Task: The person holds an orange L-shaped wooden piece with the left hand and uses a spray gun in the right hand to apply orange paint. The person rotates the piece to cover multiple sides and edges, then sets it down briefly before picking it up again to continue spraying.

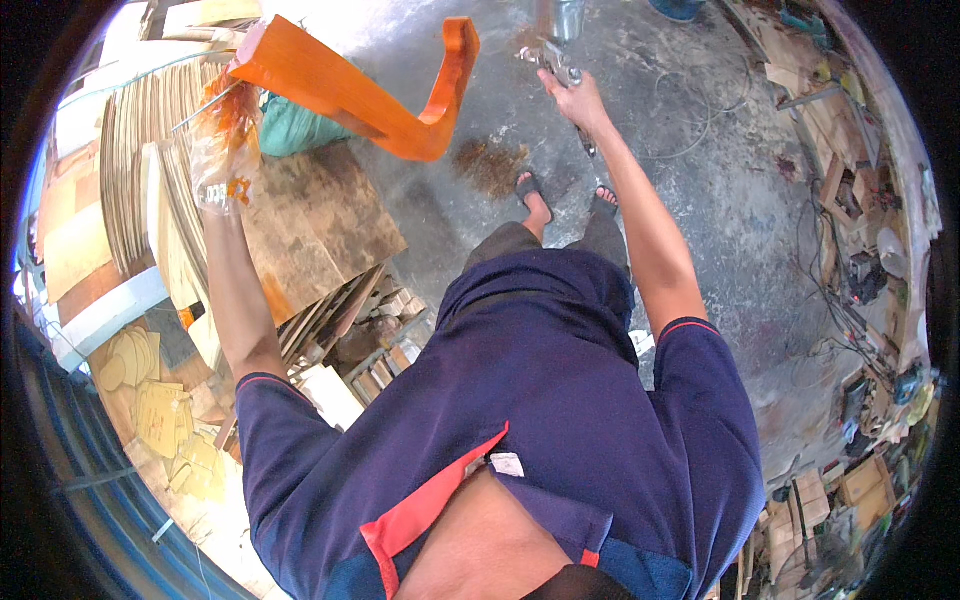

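Note:
My left hand (225, 125), in a clear plastic glove smeared with orange, is closed at the near-left end of an orange-coated curved wooden piece (350, 98). The piece is held up in the air, its far end bending upward like a hook. A thin rod (200, 107) sticks out beside the gloved fingers; whether it is fixed to the piece I cannot tell. My bare right hand (578, 100) grips a metal spray gun (560, 68) with a cup (566, 18) at its far side. The gun is apart from the piece, to its right.
Below my left arm stands a wooden board top (320, 220) with a green bundle (300, 125). Stacked curved wood strips (150, 150) lie left. Sawdust (490, 165) lies on the concrete floor near my feet. A hose (700, 135) trails right, before wood scraps (845, 190) and cables.

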`<state>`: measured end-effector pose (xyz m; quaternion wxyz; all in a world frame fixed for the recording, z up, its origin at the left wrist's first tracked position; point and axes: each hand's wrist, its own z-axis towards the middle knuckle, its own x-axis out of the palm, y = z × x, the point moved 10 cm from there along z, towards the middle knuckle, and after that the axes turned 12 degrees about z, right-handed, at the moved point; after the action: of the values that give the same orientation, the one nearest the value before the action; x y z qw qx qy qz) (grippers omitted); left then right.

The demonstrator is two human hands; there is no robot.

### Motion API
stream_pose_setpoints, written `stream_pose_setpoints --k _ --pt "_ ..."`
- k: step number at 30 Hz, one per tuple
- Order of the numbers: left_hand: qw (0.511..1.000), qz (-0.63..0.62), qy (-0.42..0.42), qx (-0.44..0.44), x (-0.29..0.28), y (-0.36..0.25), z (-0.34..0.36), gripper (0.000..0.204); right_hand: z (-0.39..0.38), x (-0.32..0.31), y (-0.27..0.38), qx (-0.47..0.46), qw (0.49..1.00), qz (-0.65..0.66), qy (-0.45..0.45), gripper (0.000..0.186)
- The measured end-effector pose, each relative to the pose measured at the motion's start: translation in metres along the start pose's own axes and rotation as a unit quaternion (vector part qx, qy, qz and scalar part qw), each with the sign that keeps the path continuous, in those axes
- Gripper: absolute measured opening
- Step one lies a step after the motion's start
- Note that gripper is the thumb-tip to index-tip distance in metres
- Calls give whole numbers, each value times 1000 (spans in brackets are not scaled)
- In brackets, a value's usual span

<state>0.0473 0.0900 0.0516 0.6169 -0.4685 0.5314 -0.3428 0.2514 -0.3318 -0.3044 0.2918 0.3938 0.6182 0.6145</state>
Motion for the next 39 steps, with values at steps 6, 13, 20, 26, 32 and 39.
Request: stream_pose_setpoints --k 6,13,20,26,32,39 --pt "999 7 2 46 70 -37 -14 66 -65 26 -24 111 990 45 78 36" --pt "982 162 -59 81 84 -51 -1 70 -130 52 35 155 966 78 194 47" --pt "940 302 -89 129 80 -54 0 75 -127 56 88 -6 990 46 134 57" --pt "949 277 -140 52 53 -37 4 62 -129 56 39 54 994 7 97 55" --pt "970 205 -116 61 66 -41 5 74 -140 59 14 113 980 89 136 43" --pt "966 222 -110 72 67 -47 4 66 -102 59 -16 105 984 100 105 40"
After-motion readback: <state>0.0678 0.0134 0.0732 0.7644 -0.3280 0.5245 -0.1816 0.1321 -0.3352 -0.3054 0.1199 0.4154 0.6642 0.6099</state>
